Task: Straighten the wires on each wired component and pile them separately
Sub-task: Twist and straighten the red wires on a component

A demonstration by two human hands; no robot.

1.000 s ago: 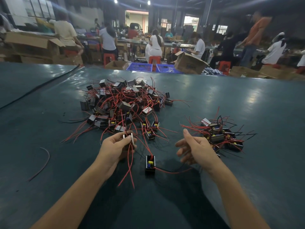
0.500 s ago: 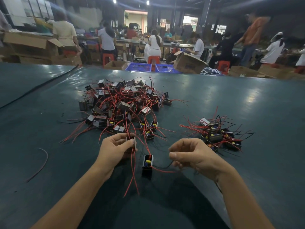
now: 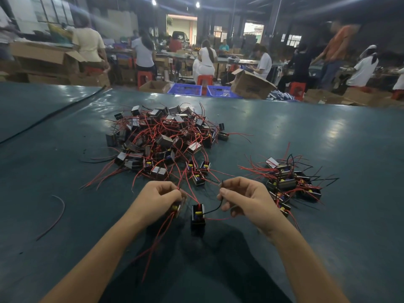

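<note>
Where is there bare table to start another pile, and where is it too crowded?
Bare table lies right of the small pile, and left of the big tangled pile around the loose red wire. Crowded: between the piles and around the left hand and right hand.

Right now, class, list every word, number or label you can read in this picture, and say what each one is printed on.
No text here can be read.
Cardboard box beyond the table: dark print on its side, too blurred to read.
Components in the large pile: any markings are too small to read.
Components in the small pile: any markings are too small to read.
</note>
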